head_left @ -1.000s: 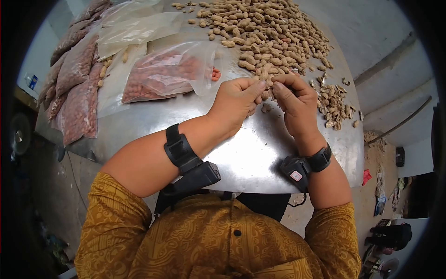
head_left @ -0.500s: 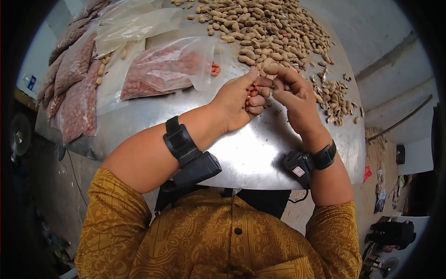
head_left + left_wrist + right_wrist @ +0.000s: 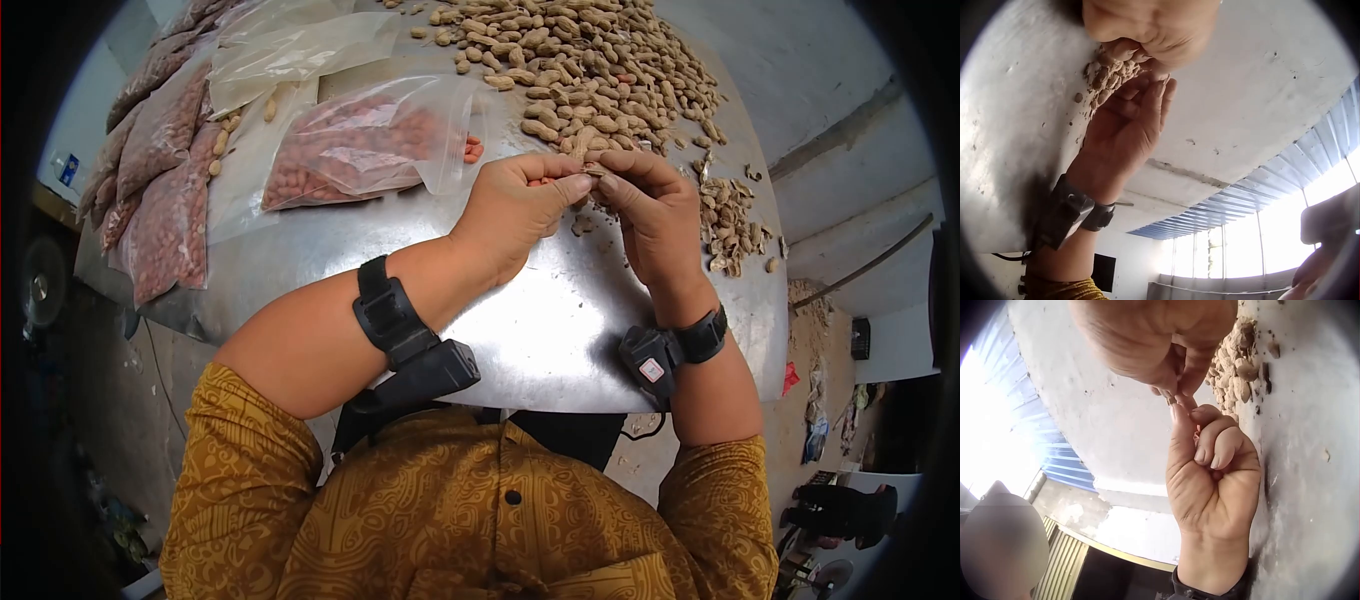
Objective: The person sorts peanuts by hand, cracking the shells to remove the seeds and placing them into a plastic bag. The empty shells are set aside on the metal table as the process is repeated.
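Over the metal table, both hands meet at their fingertips around a peanut (image 3: 596, 171) in its shell. My left hand (image 3: 515, 210) pinches it between thumb and forefinger. The other left fingers curl inward, and a bit of red peanut kernel (image 3: 1197, 432) shows between them in the right wrist view. From the other side, my right hand (image 3: 660, 215) grips the same peanut with thumb and forefinger. Just beyond the hands lies a big heap of unshelled peanuts (image 3: 590, 75). A clear bag of red kernels (image 3: 350, 150) lies beyond the left forearm, a few kernels at its mouth.
Filled bags of kernels (image 3: 160, 220) are piled along the table's left side. Flat plastic bags (image 3: 300, 60) lie behind the nearer bag. Broken shells (image 3: 735, 220) are gathered right of my right hand. The metal table (image 3: 540, 340) ends close before my body.
Half a second ago the hands were slightly apart, with red kernels showing in the left hand. Now the fingertips are together again on a peanut, and the left fingers mostly cover the kernels.
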`<state>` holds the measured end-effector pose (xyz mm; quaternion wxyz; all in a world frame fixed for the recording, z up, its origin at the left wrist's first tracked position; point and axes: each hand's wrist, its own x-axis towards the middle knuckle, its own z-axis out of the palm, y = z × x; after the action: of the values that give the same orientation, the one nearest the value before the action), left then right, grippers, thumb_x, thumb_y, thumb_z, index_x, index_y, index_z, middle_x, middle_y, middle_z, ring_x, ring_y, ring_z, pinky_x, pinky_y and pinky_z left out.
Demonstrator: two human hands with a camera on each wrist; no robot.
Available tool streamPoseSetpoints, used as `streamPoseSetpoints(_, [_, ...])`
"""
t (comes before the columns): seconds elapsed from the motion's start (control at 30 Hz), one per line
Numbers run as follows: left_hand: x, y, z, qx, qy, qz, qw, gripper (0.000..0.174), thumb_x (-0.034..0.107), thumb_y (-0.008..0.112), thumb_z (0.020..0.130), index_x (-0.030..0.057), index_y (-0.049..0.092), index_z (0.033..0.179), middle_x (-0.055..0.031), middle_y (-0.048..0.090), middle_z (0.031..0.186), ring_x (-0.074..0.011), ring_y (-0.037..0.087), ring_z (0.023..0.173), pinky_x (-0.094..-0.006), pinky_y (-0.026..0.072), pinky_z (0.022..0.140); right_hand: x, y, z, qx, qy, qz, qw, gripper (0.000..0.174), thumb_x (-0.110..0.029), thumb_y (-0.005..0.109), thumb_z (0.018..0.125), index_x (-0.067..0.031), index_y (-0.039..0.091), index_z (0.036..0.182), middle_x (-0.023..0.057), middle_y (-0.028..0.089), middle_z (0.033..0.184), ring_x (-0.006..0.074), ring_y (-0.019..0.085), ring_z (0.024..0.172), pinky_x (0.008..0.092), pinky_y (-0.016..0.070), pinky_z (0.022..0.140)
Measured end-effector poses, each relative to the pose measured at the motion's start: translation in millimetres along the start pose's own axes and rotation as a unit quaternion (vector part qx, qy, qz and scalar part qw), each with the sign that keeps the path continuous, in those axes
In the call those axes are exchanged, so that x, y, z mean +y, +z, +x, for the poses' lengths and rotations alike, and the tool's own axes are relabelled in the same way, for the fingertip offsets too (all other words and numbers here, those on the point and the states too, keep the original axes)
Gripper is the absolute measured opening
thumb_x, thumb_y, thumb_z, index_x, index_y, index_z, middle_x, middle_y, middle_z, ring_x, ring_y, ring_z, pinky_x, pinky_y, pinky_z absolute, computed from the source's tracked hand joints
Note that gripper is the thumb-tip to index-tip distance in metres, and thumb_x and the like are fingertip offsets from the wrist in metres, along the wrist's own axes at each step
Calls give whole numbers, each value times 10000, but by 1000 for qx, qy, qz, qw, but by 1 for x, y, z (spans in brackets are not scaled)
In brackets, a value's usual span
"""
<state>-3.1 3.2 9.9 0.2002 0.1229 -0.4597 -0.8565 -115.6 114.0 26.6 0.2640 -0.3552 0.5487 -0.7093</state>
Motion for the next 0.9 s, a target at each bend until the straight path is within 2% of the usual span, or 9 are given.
streamPoseSetpoints(0.27, [1,-1,-2,-15,36,50,998,266,108,603,844,-29,580,1071,7,553,753,-34,379,513,-175,287,445,-1,-2,-1,-27,-62,-110,992,148,1,652,766,-3,638,913,30,626,851,95,589,744,208,482,687])
streamPoseSetpoints(0.47, [3,-2,-3,-44,54,68,995,224,128,582,855,-21,592,1022,2,562,760,-23,382,519,-166,279,442,-5,9,-4,-29,-110,-142,983,182,-26,624,803,-7,628,984,22,617,821,80,571,696,195,471,645])
streamPoseSetpoints(0.57, [8,0,-5,-64,55,76,993,177,134,569,860,-13,598,955,5,557,738,-22,383,515,-165,274,437,-4,5,-4,-76,30,-72,994,207,-52,580,843,-18,613,1044,18,612,810,78,562,658,192,467,601])
streamPoseSetpoints(0.67, [8,1,-5,-71,71,123,987,136,123,553,860,-3,592,894,18,526,686,-21,375,496,-169,268,426,-6,7,-8,-66,0,-148,987,225,-73,541,874,-20,596,1086,19,606,802,62,545,628,189,458,568])
streamPoseSetpoints(0.73, [8,1,-4,-68,79,144,984,110,107,543,857,5,584,858,30,495,649,-22,370,483,-173,263,419,-7,13,-12,-48,-60,-235,969,219,-68,535,873,-19,594,1078,41,617,811,95,569,641,217,468,579])
streamPoseSetpoints(0.87, [5,9,-6,-25,30,63,997,92,86,528,845,19,561,790,35,442,613,-34,348,457,-183,257,411,4,18,-9,-17,-236,-364,901,193,-41,522,862,-15,588,1042,113,628,836,207,615,682,288,484,611])
streamPoseSetpoints(0.9, [6,11,-7,-13,8,32,999,94,80,524,841,24,552,772,32,438,611,-38,345,457,-185,256,411,4,19,-9,-16,-245,-374,895,183,-32,521,855,-17,586,1026,130,624,844,239,616,702,303,486,623])
